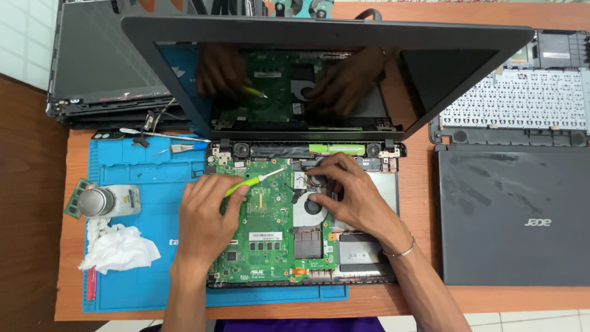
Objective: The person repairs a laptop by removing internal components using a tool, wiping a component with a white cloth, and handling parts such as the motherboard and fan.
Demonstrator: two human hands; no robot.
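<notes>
While the opened laptop [307,184] lies with its keyboard cover off near the middle of the wooden table [418,295], its dark screen [319,67] stands tilted back and mirrors both hands and the board beneath. Most of the exposed base is filled by a green motherboard [264,227], with a round cooling fan [310,206] just right of it and a bare metal bay further right. The base rests partly on a blue work mat [135,270] that covers the left part of the table and reaches close to its near edge. To the right, well apart from the hands, a closed dark grey laptop [513,215] lies flat, and behind it a removed keyboard panel [516,101] lies face down. At the far left a stack of detached screen panels [104,67] sits at the table's back corner, above dark floor. On the mat's left edge are a crumpled white tissue [120,249], a small metal-capped container [98,201] and a memory stick [75,198], leaving bare mat between them and the laptop. The right hand [347,193] is spread over the fan, fingertips pressing down on it and holding nothing. The left hand [209,215] is closed around a green-handled screwdriver [249,182], whose tip points toward the fan area.
</notes>
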